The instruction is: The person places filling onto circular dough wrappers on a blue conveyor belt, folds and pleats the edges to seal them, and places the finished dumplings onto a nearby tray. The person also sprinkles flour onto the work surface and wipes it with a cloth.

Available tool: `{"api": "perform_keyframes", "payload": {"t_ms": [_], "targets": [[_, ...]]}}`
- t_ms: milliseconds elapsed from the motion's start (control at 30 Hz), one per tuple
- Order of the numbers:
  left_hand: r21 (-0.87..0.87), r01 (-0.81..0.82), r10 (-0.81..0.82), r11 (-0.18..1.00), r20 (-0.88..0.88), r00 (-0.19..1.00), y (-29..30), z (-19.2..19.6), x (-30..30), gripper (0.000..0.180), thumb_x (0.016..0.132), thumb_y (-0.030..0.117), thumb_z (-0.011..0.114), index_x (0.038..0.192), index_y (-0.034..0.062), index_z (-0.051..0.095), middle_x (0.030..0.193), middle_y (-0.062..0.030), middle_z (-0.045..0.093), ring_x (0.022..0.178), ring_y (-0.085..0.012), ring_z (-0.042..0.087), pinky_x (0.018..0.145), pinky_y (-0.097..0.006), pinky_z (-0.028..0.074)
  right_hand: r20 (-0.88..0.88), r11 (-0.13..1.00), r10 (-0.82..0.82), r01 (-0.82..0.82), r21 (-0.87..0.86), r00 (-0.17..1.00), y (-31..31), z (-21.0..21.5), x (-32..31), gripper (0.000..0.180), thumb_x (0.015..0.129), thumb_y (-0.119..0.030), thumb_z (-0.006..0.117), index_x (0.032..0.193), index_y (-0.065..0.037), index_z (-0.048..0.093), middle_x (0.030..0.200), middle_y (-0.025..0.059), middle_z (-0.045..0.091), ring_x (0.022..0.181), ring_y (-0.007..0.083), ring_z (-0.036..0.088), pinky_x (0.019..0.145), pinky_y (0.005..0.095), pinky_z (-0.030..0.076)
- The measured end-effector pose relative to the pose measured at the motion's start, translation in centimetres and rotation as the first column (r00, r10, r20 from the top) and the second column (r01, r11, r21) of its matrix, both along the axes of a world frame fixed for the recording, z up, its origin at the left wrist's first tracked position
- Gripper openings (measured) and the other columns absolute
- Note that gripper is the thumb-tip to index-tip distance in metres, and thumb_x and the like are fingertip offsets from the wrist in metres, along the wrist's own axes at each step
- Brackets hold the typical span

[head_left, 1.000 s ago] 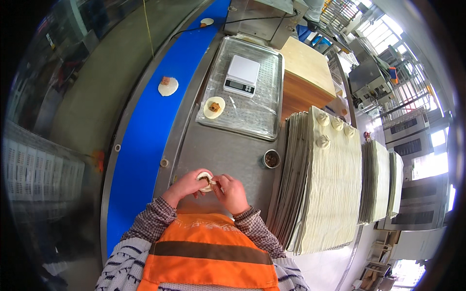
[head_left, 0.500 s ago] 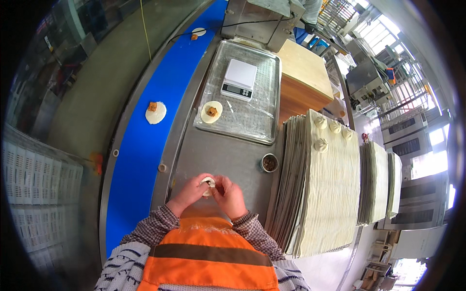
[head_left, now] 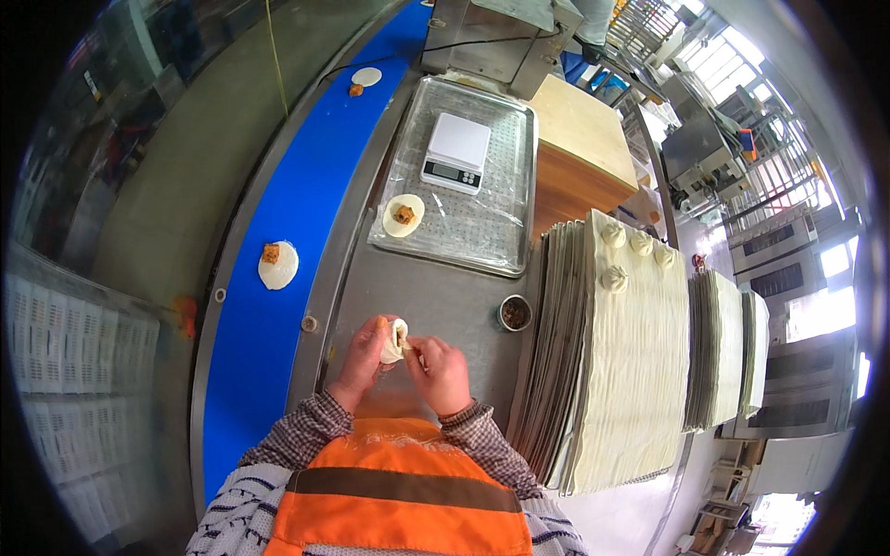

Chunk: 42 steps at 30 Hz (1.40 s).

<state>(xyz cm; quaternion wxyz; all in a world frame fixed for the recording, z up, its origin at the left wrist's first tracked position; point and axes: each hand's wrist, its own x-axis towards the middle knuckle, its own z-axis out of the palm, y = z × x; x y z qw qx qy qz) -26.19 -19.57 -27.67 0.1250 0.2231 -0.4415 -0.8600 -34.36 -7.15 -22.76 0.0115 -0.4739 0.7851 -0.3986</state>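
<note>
Dumpling wrapper [head_left: 395, 339] with filling is held over the steel desk [head_left: 445, 301], pinched between both hands; the fold appears partly made, with the edge still to be closed; the left hand [head_left: 363, 347] is curled narrowly about it at 9 o'clock, and the right hand [head_left: 439, 369] grips its edge with closed fingertips at 3 o'clock; three finished dumplings [head_left: 614, 278] are set on stacked boards at 2 o'clock; a filled round [head_left: 403, 215] waits on the tray [head_left: 491, 250] at 12 o'clock.

Bright daylight from windows [head_left: 742, 56] at upper right, glare there; strong fisheye bend and dark vignette at edges, centre sharp.
</note>
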Motion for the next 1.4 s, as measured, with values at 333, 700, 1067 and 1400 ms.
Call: {"api": "perform_keyframes", "payload": {"t_ms": [333,700,1067,1400], "targets": [[0.020,0.180,-0.182,0.983,0.122,0.976,-1.0,0.4,0.5,0.052,0.095,0.051,0.032,0.093,0.0066,0.057,0.069,0.0012,0.055,0.054,-0.0049,0.050,0.042,-0.020,0.037,0.459,1.000,-0.006,0.016,-0.017,0.888,0.1,0.3,0.0,0.018,0.074,0.002,0.066,0.091,0.000,0.060,0.078,0.0017,0.059,0.062,0.0070,0.053,0.057,0.0225,0.045],[-0.199,0.287,-0.286,0.937,0.033,0.958,-1.5,1.3,1.2,0.039,0.097,0.042,0.036,0.108,0.0091,0.054,0.086,0.0019,0.058,0.071,-0.0046,0.054,0.056,-0.019,0.044,0.322,1.000,0.001,0.007,-0.024,0.947,0.4,-0.3,0.0,0.020,0.075,-0.004,0.066,0.094,0.000,0.059,0.075,0.0063,0.060,0.061,0.0123,0.056,0.056,0.0248,0.045],[-0.315,0.166,-0.195,0.935,-0.064,0.979,-0.5,3.0,0.8,0.041,0.097,0.042,0.037,0.101,0.0066,0.056,0.076,0.0017,0.056,0.064,-0.0023,0.051,0.051,-0.019,0.041,0.735,0.983,-0.055,0.167,-0.080,0.676,0.9,-1.8,0.7,0.013,0.074,0.001,0.064,0.086,-0.001,0.059,0.077,0.0055,0.063,0.061,0.0131,0.061,0.057,0.0241,0.047],[0.121,0.256,-0.266,0.959,0.079,0.961,-1.2,2.0,1.1,0.043,0.095,0.047,0.037,0.093,0.0086,0.056,0.075,0.0017,0.055,0.060,-0.0048,0.052,0.046,-0.021,0.041,0.485,0.996,-0.031,-0.015,0.091,0.874,-0.2,3.4,0.6,0.017,0.073,-0.002,0.067,0.090,-0.002,0.062,0.074,0.0088,0.062,0.062,0.0161,0.061,0.057,0.0258,0.048]]}}
